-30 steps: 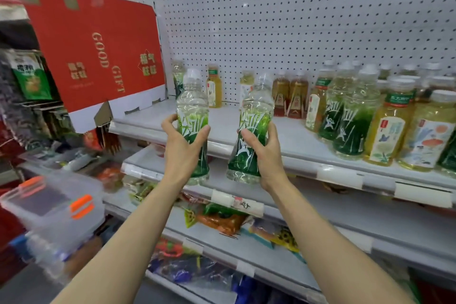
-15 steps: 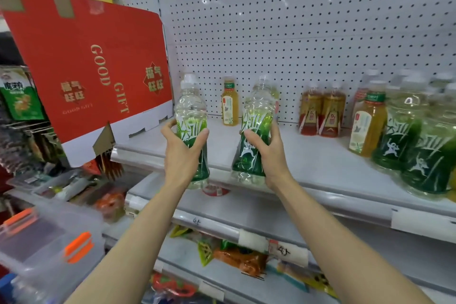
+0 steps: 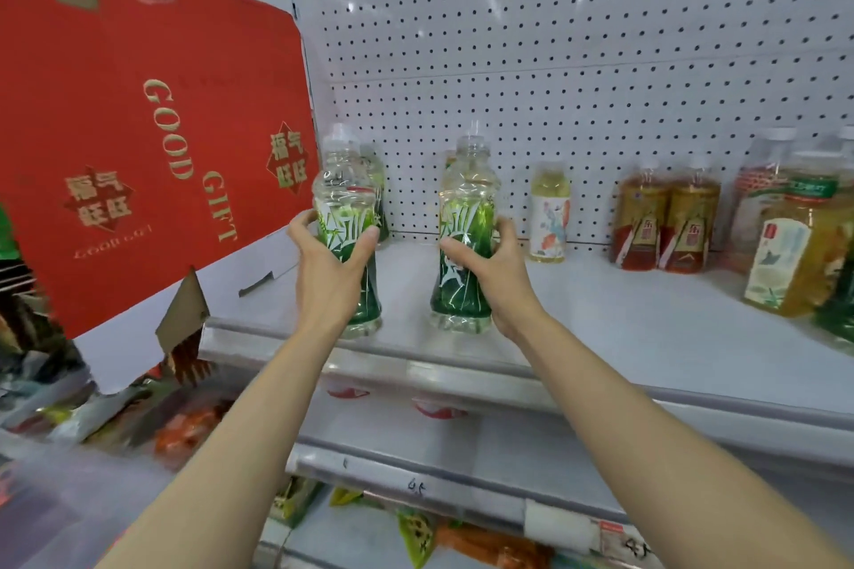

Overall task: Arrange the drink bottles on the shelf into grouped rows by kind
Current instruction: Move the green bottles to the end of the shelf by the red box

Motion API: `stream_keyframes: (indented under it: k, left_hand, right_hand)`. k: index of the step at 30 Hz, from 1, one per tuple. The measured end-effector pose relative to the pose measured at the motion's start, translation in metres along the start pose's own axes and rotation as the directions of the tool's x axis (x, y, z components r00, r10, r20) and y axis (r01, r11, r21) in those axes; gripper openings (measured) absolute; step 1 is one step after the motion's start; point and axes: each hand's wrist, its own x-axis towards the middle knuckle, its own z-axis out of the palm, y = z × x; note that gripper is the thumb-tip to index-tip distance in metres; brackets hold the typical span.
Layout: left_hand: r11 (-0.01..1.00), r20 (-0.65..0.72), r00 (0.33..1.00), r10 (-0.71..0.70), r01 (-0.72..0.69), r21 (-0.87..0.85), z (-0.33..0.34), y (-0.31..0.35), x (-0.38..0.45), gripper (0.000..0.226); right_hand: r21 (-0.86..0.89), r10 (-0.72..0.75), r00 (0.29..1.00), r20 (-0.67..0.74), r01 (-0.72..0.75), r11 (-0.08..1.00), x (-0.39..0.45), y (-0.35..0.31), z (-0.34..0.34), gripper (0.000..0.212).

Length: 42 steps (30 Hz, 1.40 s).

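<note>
The left hand (image 3: 330,273) has its grip closed around one green bottle (image 3: 347,217), and the right hand (image 3: 492,275) is closed around a second green bottle (image 3: 464,236). Both bottles are upright at the front left of the shelf (image 3: 600,328), apart from each other. Two amber bottles (image 3: 665,222) stand at the back, near the pegboard (image 3: 554,60).

Green bottle (image 3: 836,314) cut off at right edge — rear labels blurred, perhaps unreadable.
</note>
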Motion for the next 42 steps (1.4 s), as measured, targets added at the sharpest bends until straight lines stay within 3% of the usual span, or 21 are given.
stream_keyframes:
  k: [6,11,18,30,37,42]
  left_hand:
    - [1.000,0.073,0.997,0.011,-0.011,-0.003,-0.019,-0.032,0.056,0.077]
    - [0.999,0.116,0.993,0.015,-0.018,0.032,-0.015,-0.056,0.082,0.082]
    - [0.999,0.121,0.992,0.033,-0.028,-0.040,0.009,-0.091,0.116,0.085]
    - [0.988,0.133,0.991,0.010,0.011,-0.155,0.048,-0.113,0.172,0.073]
    - [0.992,0.166,0.986,0.001,0.019,-0.121,0.065,-0.121,0.184,0.082]
    - [0.990,0.228,0.974,-0.018,0.049,-0.130,0.073,-0.120,0.191,0.089]
  right_hand:
    - [-0.023,0.027,0.995,-0.099,-0.029,0.999,0.030,0.020,0.051,0.081]
    - [-0.026,0.054,0.987,-0.154,-0.058,0.998,0.053,0.036,0.074,0.067]
    - [-0.049,0.067,0.980,-0.188,-0.078,0.996,0.105,0.061,0.094,0.079]
    - [-0.345,-0.042,0.983,-0.180,-0.023,0.938,0.207,0.102,0.117,0.060]
    - [-0.540,-0.186,0.971,-0.150,0.077,0.838,0.230,0.125,0.115,0.062]
    - [-0.657,-0.215,0.965,-0.151,0.064,0.752,0.239,0.128,0.110,0.071]
